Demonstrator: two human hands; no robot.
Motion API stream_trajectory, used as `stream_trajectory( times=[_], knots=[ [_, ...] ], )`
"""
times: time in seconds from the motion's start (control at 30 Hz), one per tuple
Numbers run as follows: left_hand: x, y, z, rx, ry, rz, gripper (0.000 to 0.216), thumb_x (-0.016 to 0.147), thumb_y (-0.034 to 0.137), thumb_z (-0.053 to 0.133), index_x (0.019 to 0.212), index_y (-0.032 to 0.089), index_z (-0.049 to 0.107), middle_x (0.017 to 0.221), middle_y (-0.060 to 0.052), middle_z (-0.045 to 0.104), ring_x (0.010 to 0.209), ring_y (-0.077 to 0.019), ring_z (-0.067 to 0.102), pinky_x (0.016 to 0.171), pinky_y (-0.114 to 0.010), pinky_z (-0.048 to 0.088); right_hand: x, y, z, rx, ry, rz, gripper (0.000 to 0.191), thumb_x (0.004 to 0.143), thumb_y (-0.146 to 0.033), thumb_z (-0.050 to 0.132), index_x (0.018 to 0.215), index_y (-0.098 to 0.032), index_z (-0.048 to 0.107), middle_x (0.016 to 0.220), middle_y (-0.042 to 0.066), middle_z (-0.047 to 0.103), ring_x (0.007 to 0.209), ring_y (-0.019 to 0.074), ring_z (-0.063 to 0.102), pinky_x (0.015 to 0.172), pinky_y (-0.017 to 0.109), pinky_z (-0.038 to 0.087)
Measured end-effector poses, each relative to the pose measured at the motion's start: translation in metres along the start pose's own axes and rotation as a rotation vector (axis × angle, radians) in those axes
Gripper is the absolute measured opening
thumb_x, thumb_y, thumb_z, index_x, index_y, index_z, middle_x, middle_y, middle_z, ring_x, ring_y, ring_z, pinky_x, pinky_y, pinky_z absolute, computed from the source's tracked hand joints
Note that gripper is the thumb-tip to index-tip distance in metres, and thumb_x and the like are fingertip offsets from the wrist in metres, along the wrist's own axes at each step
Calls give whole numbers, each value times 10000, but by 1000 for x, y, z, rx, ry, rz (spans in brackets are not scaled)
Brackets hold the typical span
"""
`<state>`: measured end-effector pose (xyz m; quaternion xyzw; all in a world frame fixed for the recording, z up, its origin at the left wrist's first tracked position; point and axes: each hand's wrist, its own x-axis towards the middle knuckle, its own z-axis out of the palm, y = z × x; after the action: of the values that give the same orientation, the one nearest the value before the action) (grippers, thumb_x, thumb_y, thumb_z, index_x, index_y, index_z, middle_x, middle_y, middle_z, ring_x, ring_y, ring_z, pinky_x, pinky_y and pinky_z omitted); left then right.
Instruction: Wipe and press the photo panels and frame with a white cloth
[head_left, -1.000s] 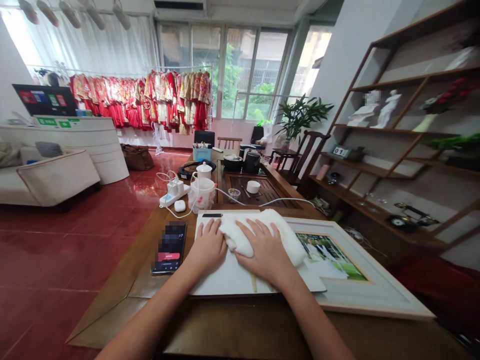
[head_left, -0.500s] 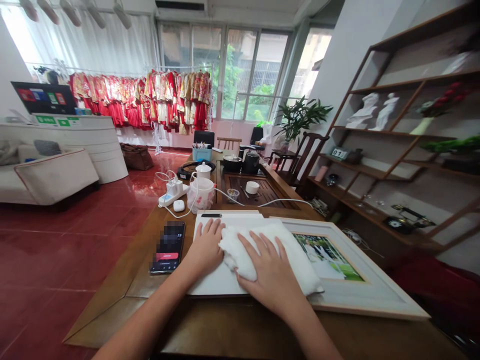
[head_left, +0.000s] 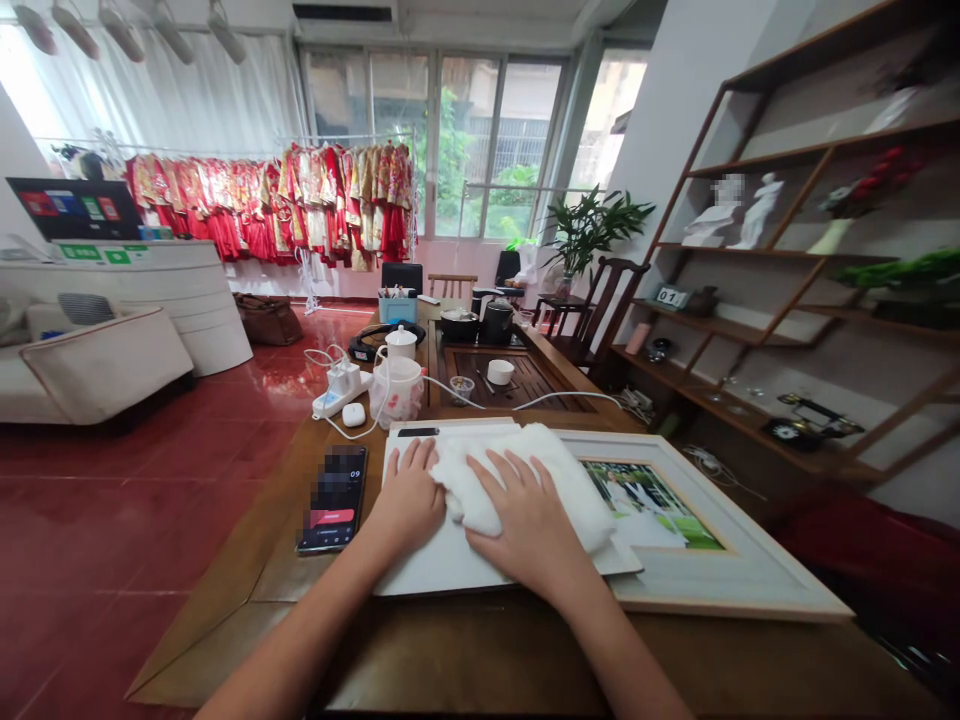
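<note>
Head view | white cloth point(head_left: 581, 490) is lying on the white board point(head_left: 442, 562) | right hand point(head_left: 521, 510): fingers are resting spread across it | left hand point(head_left: 409, 505): open fingers are lying beside it | even palm pressure, left bracing the board, is probably serving best

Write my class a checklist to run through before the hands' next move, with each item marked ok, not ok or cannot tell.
1. Right hand on the cloth: ok, fingers spread over it.
2. Left hand on the white board: ok, resting beside the cloth.
3. Phone apart from the board: ok, it lies to the left.
4. Board apart from the framed photo: not ok, the board's corner overlaps the frame.
5. Board clean under the cloth: cannot tell, the cloth covers it.
</note>
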<state>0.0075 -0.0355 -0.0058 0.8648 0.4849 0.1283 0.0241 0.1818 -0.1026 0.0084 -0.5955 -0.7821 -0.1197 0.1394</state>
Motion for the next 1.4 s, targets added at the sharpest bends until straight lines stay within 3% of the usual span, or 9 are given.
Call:
stream_trajectory(
  times=[0.17, 0.27, 0.37, 0.57, 0.67, 1.1, 1.27, 1.4],
  knots=[
    [-1, 0, -3, 2, -11, 3, 493, 910, 209, 325, 1397, 161, 383, 1509, -115, 314, 1398, -260, 243, 1128, -504, 194, -42, -7, -9, 10, 25, -55, 736, 746, -414, 579, 1433, -237, 382, 1431, 113, 433, 1298, 360, 343, 1074, 563, 178],
    [-1, 0, -3, 13, -26, 10, 513, 893, 179, 334, 1403, 149, 366, 1512, -118, 306, 1403, -261, 230, 1128, -509, 190, -48, -7, -10, 1, 40, -69, 737, 751, -405, 576, 1438, -230, 372, 1426, 118, 437, 1287, 357, 358, 1064, 564, 193],
    [-1, 0, -4, 2, -34, 23, 521, 898, 211, 338, 1415, 146, 353, 1515, -117, 301, 1404, -271, 226, 1130, -518, 183, -32, -2, -8, 9, 32, -44, 680, 792, -443, 543, 1426, -250, 390, 1418, 105, 453, 1283, 338, 374, 1063, 545, 207],
    [-1, -3, 3, 20, 35, 56, 436, 949, 251, 264, 1304, 124, 482, 1477, -129, 364, 1385, -272, 269, 1128, -514, 198, 23, 9, 6, 16, 20, 31, 638, 825, -502, 508, 1403, -243, 428, 1401, 114, 476, 1274, 339, 387, 1054, 544, 209],
    [-1, -2, 4, 27, 60, 54, 437, 954, 246, 262, 1322, 119, 461, 1469, -134, 376, 1384, -270, 272, 1125, -515, 204, 30, 10, 8, 21, 27, 38, 623, 839, -509, 492, 1401, -248, 428, 1397, 108, 482, 1279, 335, 381, 1056, 542, 204],
    [-1, -1, 0, -3, 17, 2, 464, 948, 232, 287, 1394, 158, 388, 1504, -115, 324, 1395, -275, 244, 1128, -519, 187, -54, -8, -12, -1, 60, -75, 691, 802, -427, 552, 1448, -290, 348, 1433, 77, 442, 1289, 342, 364, 1042, 548, 211],
    [-1, -2, 2, 4, -5, 23, 495, 927, 229, 314, 1413, 151, 361, 1514, -120, 303, 1402, -280, 227, 1127, -525, 184, -31, 0, -7, 11, 36, -38, 616, 836, -466, 514, 1417, -294, 401, 1404, 79, 475, 1260, 333, 399, 1034, 540, 227],
    [-1, -3, 2, 10, 18, 40, 445, 944, 252, 274, 1332, 135, 459, 1497, -120, 336, 1391, -282, 254, 1127, -520, 195, 9, 7, 2, 11, 28, 18, 571, 862, -508, 471, 1387, -285, 444, 1389, 89, 492, 1250, 319, 414, 1033, 522, 235]
  ],
)
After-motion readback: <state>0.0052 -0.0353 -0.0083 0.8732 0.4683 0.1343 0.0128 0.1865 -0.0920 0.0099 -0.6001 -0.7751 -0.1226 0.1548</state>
